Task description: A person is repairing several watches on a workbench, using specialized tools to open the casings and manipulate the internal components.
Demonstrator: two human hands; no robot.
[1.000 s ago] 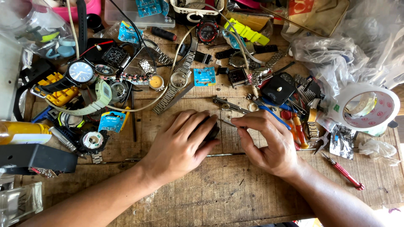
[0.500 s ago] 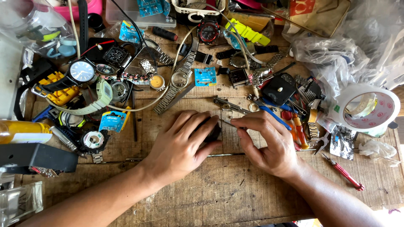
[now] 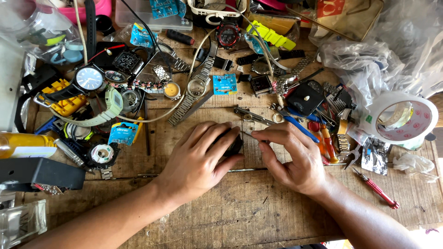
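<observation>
Left hand (image 3: 199, 159) cupped over a small black watch part (image 3: 234, 145), pinning it flat near the middle of the wooden counter (image 3: 240, 212), fingers curled close around it. Right hand (image 3: 295, 159) just beside, fingers pinched narrow on a thin metal tool (image 3: 247, 134), its tip touching the black part's upper edge. What sort of tool, too thin to tell. Beyond the hands, a clutter of watches: a steel-bracelet watch (image 3: 196, 87) lying diagonal, a pale green digital watch (image 3: 112, 103) to the left, a black watch with a white dial (image 3: 88, 78) above that, a red and black watch (image 3: 227, 34) near the far edge. Blue battery card (image 3: 225, 84) above the hands. Roll of tape (image 3: 400, 117) at the right, red screwdriver (image 3: 376, 188) below it, well apart from the right hand.
</observation>
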